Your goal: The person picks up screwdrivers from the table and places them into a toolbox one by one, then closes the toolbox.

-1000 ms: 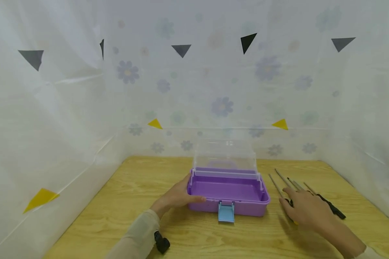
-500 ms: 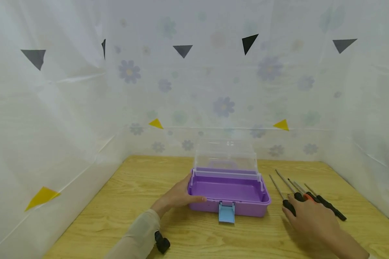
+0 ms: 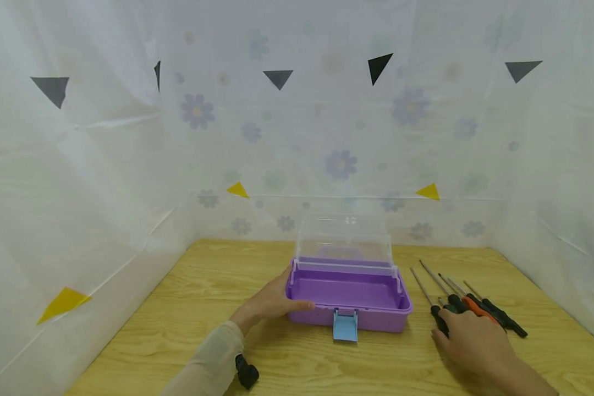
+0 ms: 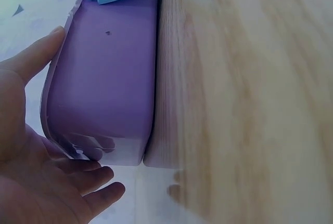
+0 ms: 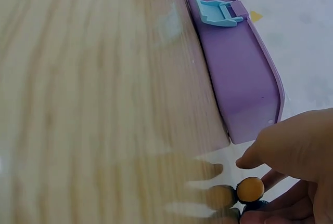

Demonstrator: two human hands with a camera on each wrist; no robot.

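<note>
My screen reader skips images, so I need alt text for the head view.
A person's left hand rests against an open purple plastic box with a raised clear lid and blue latch, on a wooden table. Their right hand lies on a row of black- and orange-handled screwdrivers.

No text, label, brand or number can be read in any of the views. The purple toolbox [image 3: 347, 300], its blue latch [image 3: 345, 325] and clear lid [image 3: 345, 237] carry no legible marking, and neither do the screwdrivers [image 3: 467, 305]. The sheeting behind the bench [image 3: 178, 330] shows only printed flowers and plain black and yellow triangles [image 3: 379, 66].
</note>
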